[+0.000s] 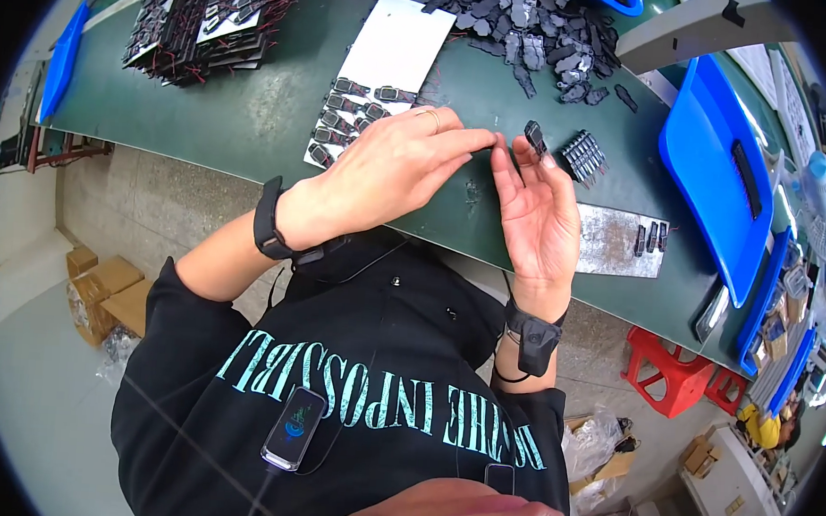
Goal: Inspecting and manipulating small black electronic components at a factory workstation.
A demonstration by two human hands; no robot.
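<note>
My right hand (540, 214) is turned palm up, its thumb and fingers closed on a small black rectangular part (535, 136). My left hand (395, 167) reaches across from the left with its fingers pressed together. Its fingertips meet those of my right hand, and whatever they pinch is too small to make out. Beneath my left hand lies a white board (398, 44) carrying several small black parts (338, 121) in rows. Just right of my right hand sits a cluster of black parts (584, 157) with thin wire ends.
A metal plate (613, 242) with three black pieces lies by my right wrist. Loose black pieces (531, 29) are heaped at the back. Stacked boards with red wires (210, 19) stand far left. A blue tray (711, 172) is on the right, above a red stool (666, 373).
</note>
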